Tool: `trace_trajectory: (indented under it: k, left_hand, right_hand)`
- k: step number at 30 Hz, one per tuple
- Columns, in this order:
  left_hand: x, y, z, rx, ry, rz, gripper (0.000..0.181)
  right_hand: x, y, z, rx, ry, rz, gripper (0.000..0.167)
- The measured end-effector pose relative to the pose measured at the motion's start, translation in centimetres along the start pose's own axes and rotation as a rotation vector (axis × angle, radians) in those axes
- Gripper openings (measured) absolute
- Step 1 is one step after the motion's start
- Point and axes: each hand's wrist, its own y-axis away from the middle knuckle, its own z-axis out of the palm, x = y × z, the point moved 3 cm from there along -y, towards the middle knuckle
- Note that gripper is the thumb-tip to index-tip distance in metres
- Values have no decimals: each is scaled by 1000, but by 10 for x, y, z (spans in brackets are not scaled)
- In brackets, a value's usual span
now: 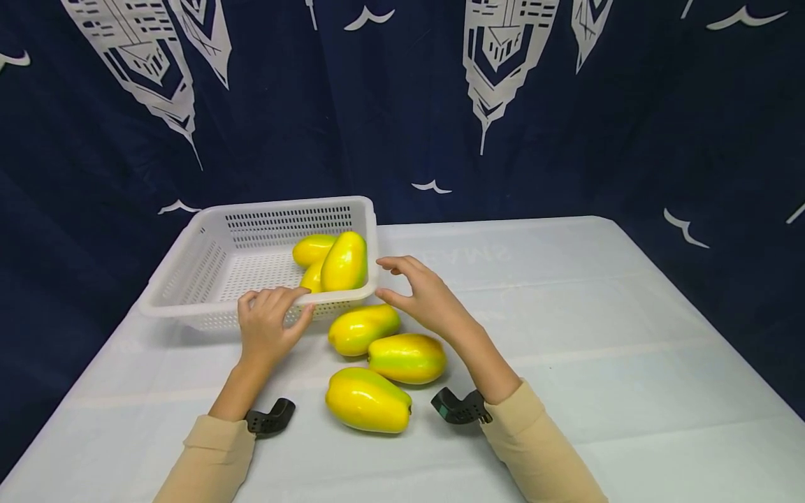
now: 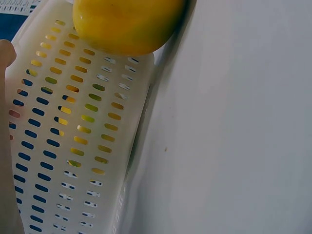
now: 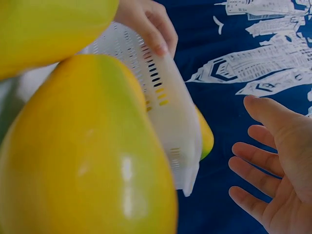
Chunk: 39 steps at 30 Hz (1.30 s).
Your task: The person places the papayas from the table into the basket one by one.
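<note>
Three yellow-green fruits lie in the right part of a white perforated basket (image 1: 251, 307); one fruit (image 1: 344, 262) leans on the others. My left hand (image 1: 267, 328) grips the front rim, with fingers over the edge and thumb outside. The right wrist view also shows this left hand (image 3: 148, 24) at the basket wall (image 3: 170, 107). Beside the front right corner, my right hand (image 1: 428, 297) is held with its fingers apart, holding nothing. In front of the basket are three more fruits on the table: one near the corner (image 1: 363, 330), one in the middle (image 1: 407, 358) and one nearest me (image 1: 369, 400).
A white cloth (image 1: 597, 335) covers the table under the basket and fruits. Behind the table hangs a dark blue curtain (image 1: 377, 126) with white building and bird prints. Each wrist wears a black band, one on the left (image 1: 270, 419) and one on the right (image 1: 462, 409).
</note>
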Motion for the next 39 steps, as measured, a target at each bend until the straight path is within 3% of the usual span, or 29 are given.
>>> trace_trajectory:
  k: [13, 20, 27, 39]
  left_hand:
    - [-2, 4, 0, -4, -1, -13, 39]
    - [-1, 4, 3, 20, -6, 20, 33]
    - [-1, 1, 2, 22, -10, 16, 36]
    - [-2, 2, 2, 0, 1, -4, 36]
  right_hand:
    - [-12, 6, -10, 25, -52, -20, 46]
    - [-15, 11, -12, 44, -15, -6, 45]
    - [-15, 22, -9, 57, 8, -27, 44]
    - [-20, 50, 3, 131, -112, -117, 44]
